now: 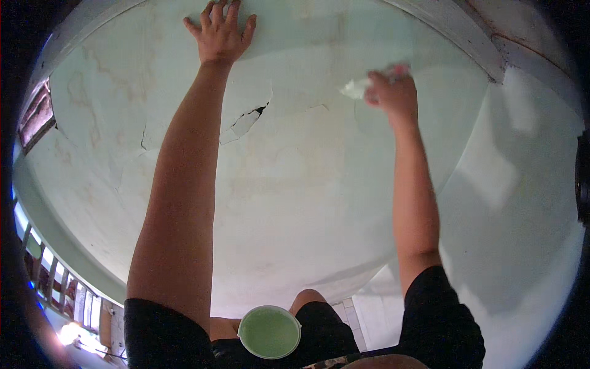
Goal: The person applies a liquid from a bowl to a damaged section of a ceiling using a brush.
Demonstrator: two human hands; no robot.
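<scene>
My left hand (220,38) rests with spread fingers on the pale green, stained wall (295,160) near the top of the view. Below and right of it, my right hand (394,91) grips a motion-blurred white-and-pink tool (353,88) against or close to the wall; its exact kind is unclear. Between my forearms is a broken patch (249,121) of cracked plaster with a dark gap. Low in the view, a round tub (269,331) of light green liquid sits at my lap, between my arms.
A white wall (516,197) meets the green one at the right. A pale ledge (67,246) curves along the left, with a barred opening (52,270) beside it and a small window (37,114) higher up. A tiled surface (350,317) shows beyond my knee.
</scene>
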